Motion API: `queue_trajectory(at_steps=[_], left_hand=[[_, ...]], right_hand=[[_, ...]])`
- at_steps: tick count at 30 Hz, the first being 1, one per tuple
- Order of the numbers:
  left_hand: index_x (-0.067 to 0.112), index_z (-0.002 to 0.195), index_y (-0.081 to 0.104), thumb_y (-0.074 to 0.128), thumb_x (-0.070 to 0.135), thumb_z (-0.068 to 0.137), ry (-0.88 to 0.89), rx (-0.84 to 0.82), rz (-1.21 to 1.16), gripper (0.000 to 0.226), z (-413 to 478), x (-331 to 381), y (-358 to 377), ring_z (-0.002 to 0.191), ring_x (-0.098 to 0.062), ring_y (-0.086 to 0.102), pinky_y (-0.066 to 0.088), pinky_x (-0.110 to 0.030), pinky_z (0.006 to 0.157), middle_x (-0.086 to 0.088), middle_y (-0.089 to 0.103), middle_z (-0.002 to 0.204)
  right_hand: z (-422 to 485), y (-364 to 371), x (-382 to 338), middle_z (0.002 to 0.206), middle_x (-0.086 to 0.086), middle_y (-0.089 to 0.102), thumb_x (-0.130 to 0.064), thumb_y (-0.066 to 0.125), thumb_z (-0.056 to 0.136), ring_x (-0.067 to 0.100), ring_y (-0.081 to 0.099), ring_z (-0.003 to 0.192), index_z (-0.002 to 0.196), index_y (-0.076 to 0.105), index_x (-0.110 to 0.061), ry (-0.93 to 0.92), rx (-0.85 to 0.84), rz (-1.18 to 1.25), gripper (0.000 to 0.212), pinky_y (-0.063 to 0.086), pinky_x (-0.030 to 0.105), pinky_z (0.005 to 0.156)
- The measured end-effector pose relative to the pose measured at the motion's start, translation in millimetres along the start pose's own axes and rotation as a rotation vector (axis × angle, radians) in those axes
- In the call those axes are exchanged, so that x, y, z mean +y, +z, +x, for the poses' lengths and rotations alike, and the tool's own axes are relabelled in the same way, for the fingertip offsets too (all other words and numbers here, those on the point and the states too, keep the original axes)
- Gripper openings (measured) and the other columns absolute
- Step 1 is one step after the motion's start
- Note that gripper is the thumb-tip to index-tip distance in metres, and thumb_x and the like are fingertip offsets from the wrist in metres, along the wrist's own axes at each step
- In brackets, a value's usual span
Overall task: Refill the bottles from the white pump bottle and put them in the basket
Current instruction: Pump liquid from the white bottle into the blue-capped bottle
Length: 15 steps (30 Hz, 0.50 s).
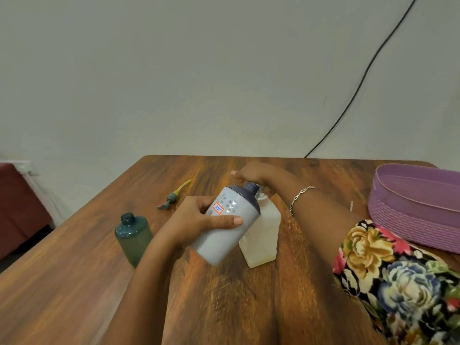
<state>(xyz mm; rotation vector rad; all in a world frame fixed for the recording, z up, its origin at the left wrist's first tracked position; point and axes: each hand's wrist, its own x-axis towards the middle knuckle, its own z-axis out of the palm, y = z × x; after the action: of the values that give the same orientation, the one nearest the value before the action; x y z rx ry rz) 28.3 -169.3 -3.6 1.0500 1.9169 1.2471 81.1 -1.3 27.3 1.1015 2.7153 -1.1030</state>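
The left hand wraps the tilted grey bottle, its neck at the pump bottle spout. The right hand covers the pump, grip unclear. Keep the neck under the spout and press slowly.

Centre of the brown wooden table is obstructed. The tilted pale grey bottle with a dark blue shoulder, gripped by the left hand, sits directly in front of the translucent white pump bottle. The right hand covers that bottle's top. The right forearm crosses between this cluster and the purple ribbed plastic basket at the right edge. To the left stand an uncapped teal plastic bottle and, further back, a loose grey pump head with a yellow tube. Bare wood lies between them and along the near left side.
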Motion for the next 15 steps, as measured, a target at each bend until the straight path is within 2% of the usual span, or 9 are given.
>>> queue_trajectory(at_steps=[1,2,4,6,7,9,11,13,15], left_hand=[[0.009,0.09,0.071,0.079,0.028,0.061,-0.004,-0.001,-0.001,0.036,0.2,-1.8,0.7,0.065,-0.012,0.069,0.053,-0.02,0.055,-0.003,0.073,0.076],[0.009,0.092,0.071,0.078,0.032,0.057,-0.011,-0.001,-0.003,0.042,1.0,-3.3,1.2,0.066,-0.012,0.069,0.053,-0.02,0.056,-0.003,0.073,0.077],[0.01,0.093,0.071,0.076,0.036,0.053,-0.03,0.002,-0.012,0.048,2.1,-7.4,1.8,0.067,-0.012,0.069,0.054,-0.02,0.056,-0.003,0.073,0.078],[0.009,0.092,0.071,0.077,0.035,0.054,-0.034,0.018,-0.007,0.046,0.1,-10.1,2.2,0.066,-0.012,0.069,0.054,-0.021,0.056,-0.004,0.073,0.078],[0.01,0.092,0.071,0.078,0.032,0.057,-0.028,0.028,-0.001,0.042,-0.4,-10.2,2.0,0.066,-0.012,0.069,0.053,-0.02,0.055,-0.003,0.073,0.077],[0.012,0.087,0.071,0.079,0.024,0.064,-0.007,0.048,-0.011,0.027,-0.9,-6.9,2.1,0.064,-0.012,0.068,0.052,-0.02,0.053,-0.001,0.073,0.073],[0.014,0.084,0.071,0.08,0.021,0.068,0.014,0.059,-0.015,0.02,-0.2,-1.0,2.1,0.063,-0.011,0.068,0.052,-0.02,0.052,0.001,0.073,0.071],[0.016,0.083,0.07,0.079,0.02,0.07,0.024,0.058,0.004,0.016,-0.7,2.7,2.5,0.063,-0.01,0.068,0.051,-0.018,0.052,0.002,0.072,0.071],[0.015,0.082,0.07,0.079,0.02,0.07,0.023,0.056,0.007,0.016,-2.9,2.6,3.3,0.062,-0.009,0.068,0.051,-0.018,0.052,0.003,0.072,0.069]], right_hand=[[0.6,1.6,1.4,0.088,0.01,0.053,-0.029,0.039,0.1,0.019,0.046,0.069,0.11,0.057,-0.003,0.006,0.007,0.012,0.033,0.043,0.028,0.064],[1.0,2.6,1.8,0.077,0.006,0.049,-0.025,0.038,0.1,0.017,0.043,0.061,0.114,0.057,-0.005,0.008,0.007,0.017,0.031,0.039,0.026,0.056],[3.9,6.4,2.5,0.071,0.0,0.043,-0.019,0.037,0.101,0.015,0.039,0.055,0.129,0.052,-0.007,0.014,-0.01,0.008,0.034,0.033,0.024,0.05],[4.9,10.3,1.8,0.071,-0.001,0.043,-0.017,0.039,0.1,0.014,0.04,0.055,0.129,0.051,-0.002,0.02,-0.019,0.001,0.035,0.033,0.023,0.05],[5.3,10.2,1.2,0.075,0.001,0.048,-0.02,0.04,0.1,0.014,0.04,0.057,0.128,0.052,-0.001,0.022,-0.014,0.023,0.036,0.034,0.023,0.05],[3.7,5.1,0.2,0.099,0.007,0.057,-0.032,0.04,0.1,0.014,0.045,0.063,0.127,0.054,-0.004,0.023,0.007,0.135,0.041,0.038,0.023,0.051],[1.5,-2.8,0.5,0.121,0.014,0.055,-0.04,0.039,0.099,0.02,0.056,0.079,0.125,0.055,-0.005,0.032,0.016,0.236,0.047,0.049,0.03,0.065],[2.0,-7.8,4.5,0.132,0.018,0.052,-0.044,0.039,0.098,0.027,0.057,0.099,0.123,0.057,-0.004,0.061,0.012,0.26,0.05,0.049,0.038,0.086],[3.4,-6.0,7.5,0.134,0.019,0.05,-0.046,0.04,0.097,0.028,0.055,0.11,0.124,0.055,-0.005,0.107,-0.02,0.216,0.052,0.049,0.037,0.083]])
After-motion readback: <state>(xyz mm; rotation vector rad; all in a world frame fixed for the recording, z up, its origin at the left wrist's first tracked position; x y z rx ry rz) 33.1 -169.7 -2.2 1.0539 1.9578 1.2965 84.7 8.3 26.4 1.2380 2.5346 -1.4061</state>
